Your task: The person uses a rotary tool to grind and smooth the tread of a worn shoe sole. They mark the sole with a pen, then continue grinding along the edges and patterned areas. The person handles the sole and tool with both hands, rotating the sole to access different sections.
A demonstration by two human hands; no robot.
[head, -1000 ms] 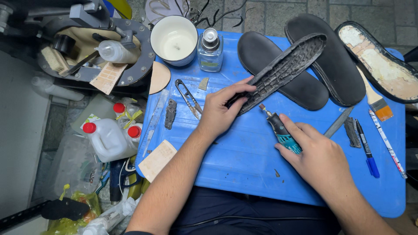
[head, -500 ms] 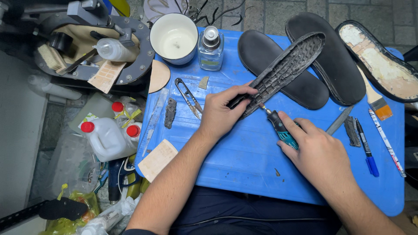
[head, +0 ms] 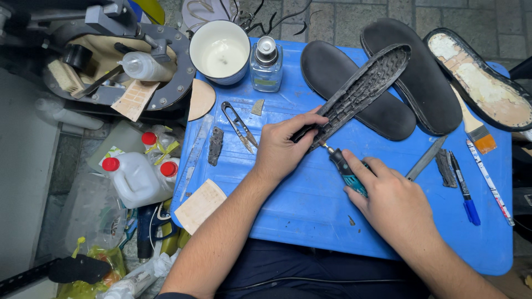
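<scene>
My left hand (head: 285, 147) grips the near end of a black treaded shoe sole (head: 363, 88), held on edge and slanting up to the right over the blue table (head: 299, 205). My right hand (head: 390, 202) holds a small teal and black rotary tool (head: 344, 170). Its tip touches the sole's edge just below my left fingers.
Two flat black soles (head: 421, 72) and a worn sole with a pale inside (head: 482, 83) lie at the back right. A white cup (head: 220, 51), a glass bottle (head: 266, 63), thread snips (head: 239, 124), a brush (head: 475, 130), pens (head: 464, 188) and a file are on the table. Jugs (head: 136, 177) stand at the left.
My right hand has brought the rotary tool up and left, so its tip now meets the sole's edge. My left hand has kept its hold on the sole.
</scene>
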